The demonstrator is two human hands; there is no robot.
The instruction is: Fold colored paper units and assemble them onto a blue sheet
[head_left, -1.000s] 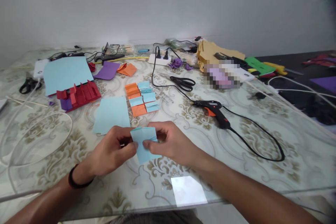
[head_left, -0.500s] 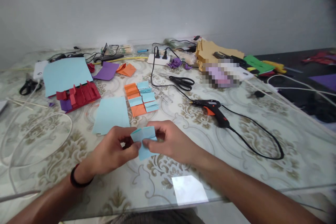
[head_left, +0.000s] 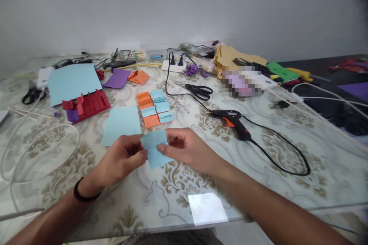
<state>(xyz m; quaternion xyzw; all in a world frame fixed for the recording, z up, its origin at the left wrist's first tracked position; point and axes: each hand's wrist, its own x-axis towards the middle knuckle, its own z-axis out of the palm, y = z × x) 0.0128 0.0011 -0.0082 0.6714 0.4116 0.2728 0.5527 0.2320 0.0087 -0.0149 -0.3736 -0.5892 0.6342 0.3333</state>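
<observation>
Between my hands, above the table, is a small light-blue piece of paper (head_left: 155,155) with a crease across it. My left hand (head_left: 122,160) pinches its left edge. My right hand (head_left: 186,149) grips the right side, thumb lying on the front and the other fingers behind, partly hidden. Just beyond lie a stack of light-blue paper sheets (head_left: 122,124) and two columns of folded orange and light-blue paper pieces (head_left: 153,109). A black glue gun (head_left: 232,118) with an orange trigger rests to the right, its small light glowing.
Black scissors (head_left: 199,91) lie behind the glue gun, near a white power strip (head_left: 174,66). Folded red paper pieces (head_left: 92,105) and a large light-blue sheet (head_left: 74,80) are at left. Yellow-brown paper (head_left: 230,57) is piled at the back right. Cables loop on both sides.
Both hands have raised the paper slightly. My left thumb has moved from its front to its left edge, and the top of the paper looks flatter.
</observation>
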